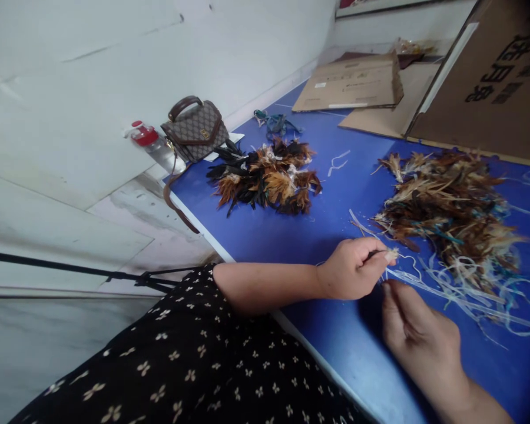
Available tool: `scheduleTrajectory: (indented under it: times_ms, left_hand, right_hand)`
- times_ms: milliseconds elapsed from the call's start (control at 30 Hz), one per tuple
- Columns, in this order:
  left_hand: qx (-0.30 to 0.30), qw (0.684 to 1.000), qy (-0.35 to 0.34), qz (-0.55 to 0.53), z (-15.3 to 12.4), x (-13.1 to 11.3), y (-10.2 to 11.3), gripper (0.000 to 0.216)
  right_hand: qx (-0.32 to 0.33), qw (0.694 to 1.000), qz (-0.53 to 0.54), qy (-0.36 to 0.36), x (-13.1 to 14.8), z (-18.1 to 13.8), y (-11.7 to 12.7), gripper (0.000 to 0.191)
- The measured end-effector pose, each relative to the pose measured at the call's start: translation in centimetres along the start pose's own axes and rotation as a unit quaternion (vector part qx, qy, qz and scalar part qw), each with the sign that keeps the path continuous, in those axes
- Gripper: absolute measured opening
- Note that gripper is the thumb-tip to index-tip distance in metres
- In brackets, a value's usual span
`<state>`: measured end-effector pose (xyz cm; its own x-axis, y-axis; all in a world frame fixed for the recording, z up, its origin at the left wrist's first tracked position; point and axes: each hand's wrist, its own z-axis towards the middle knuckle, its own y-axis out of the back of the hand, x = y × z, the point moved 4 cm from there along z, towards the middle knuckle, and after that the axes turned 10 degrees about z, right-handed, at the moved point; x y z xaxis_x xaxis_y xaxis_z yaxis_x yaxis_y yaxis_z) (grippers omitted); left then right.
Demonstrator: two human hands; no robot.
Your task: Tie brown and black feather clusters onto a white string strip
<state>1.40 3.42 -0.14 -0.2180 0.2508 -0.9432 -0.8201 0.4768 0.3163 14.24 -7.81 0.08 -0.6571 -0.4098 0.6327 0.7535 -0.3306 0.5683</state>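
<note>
My left hand (pixel 353 268) is closed in a pinch on a small tuft of feathers (pixel 391 254) just above the blue table (pixel 318 235). My right hand (pixel 417 330) lies close below it, fingers together and pointing at the tuft, with a thin pale strand (pixel 417 278) running from there. A loose heap of brown, tan and teal feathers (pixel 450 215) mixed with pale strands spreads just beyond both hands. A tighter pile of bundled black and brown feathers (pixel 265 176) lies farther left on the table.
A small brown patterned handbag (pixel 195 129) and a red-capped bottle (pixel 152 143) sit at the table's far corner by the white wall. Flattened cardboard boxes (pixel 353 82) and a large open carton (pixel 490 82) stand at the back. A teal bundle (pixel 276 122) lies nearby.
</note>
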Motion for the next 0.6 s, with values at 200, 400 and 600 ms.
scheduleTrajectory:
  times_ms: [200,400,600]
  left_hand:
    - [0.028,0.996,-0.053,0.061,0.5,0.3,-0.1,0.024]
    - [0.032,0.987,-0.084,0.135,0.3,0.0,0.0,0.026]
    - [0.037,0.997,-0.058,0.043,1.3,1.1,-0.7,0.032]
  right_hand:
    - [0.003,1.000,0.001,-0.006,-0.4,0.2,0.2,0.028]
    - [0.000,1.000,-0.003,0.012,-0.7,0.0,-0.3,0.029]
    - [-0.002,1.000,-0.002,0.016,-1.0,-0.1,-0.5,0.028]
